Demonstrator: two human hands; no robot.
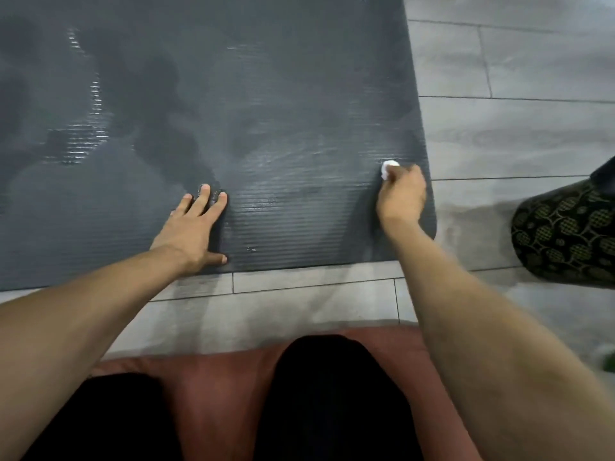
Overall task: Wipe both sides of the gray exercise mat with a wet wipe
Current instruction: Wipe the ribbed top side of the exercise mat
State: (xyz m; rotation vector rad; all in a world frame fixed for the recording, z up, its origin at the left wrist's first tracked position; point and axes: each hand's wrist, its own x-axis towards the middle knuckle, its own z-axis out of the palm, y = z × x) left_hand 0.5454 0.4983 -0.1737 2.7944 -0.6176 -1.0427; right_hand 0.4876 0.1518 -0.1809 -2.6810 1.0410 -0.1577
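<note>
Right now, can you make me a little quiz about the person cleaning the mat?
1. True or false: the left hand lies flat on the gray mat.
2. Which hand grips the white wet wipe: A left, B right?
3. Fill in: the right hand works near the mat's ____ edge.

Key: 1 true. 2 B. 3 right.

left hand [196,224]: your palm flat down, fingers straight, spread
right hand [402,194]: your fingers curled, pinching
arms: both extended forward
</note>
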